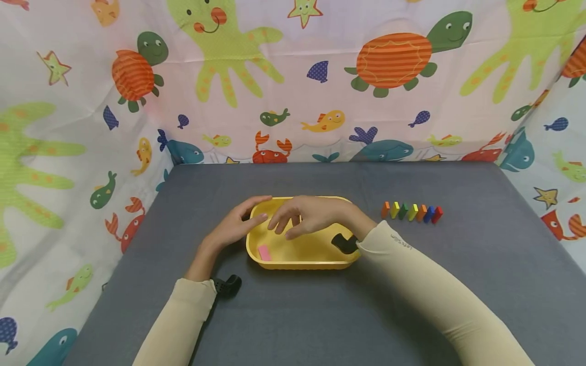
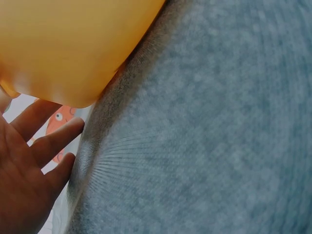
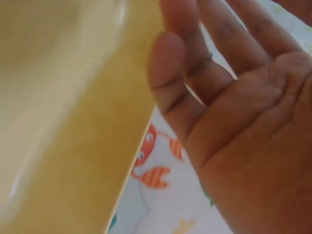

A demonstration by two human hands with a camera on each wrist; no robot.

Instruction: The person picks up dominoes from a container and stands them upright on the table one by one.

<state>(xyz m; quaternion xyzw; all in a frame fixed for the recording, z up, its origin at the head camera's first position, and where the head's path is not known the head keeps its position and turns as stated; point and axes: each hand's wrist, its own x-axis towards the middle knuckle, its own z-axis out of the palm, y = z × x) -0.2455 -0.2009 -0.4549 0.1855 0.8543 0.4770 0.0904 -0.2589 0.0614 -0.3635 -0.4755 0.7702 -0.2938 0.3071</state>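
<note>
A yellow plastic tub (image 1: 297,265) stands on the grey cloth. My left hand (image 1: 235,223) holds its left edge, the thumb reaching over the rim and the fingers along the outside. In the left wrist view, several fingers (image 2: 56,141) stretch out beside the tub's wall (image 2: 73,58). Over the tub hangs my right hand (image 1: 313,213), its fingers loosely bent and nothing visible in them. The right wrist view shows its thumb in front of the index finger. A pink block (image 1: 264,253) lies inside the tub, at the near left corner.
To the right of the tub, several small coloured blocks (image 1: 413,212) stand on end in a row, orange, yellow, green, blue and red. A curtain (image 1: 284,76) printed with sea animals rises behind the grey surface (image 1: 293,315) and along both sides.
</note>
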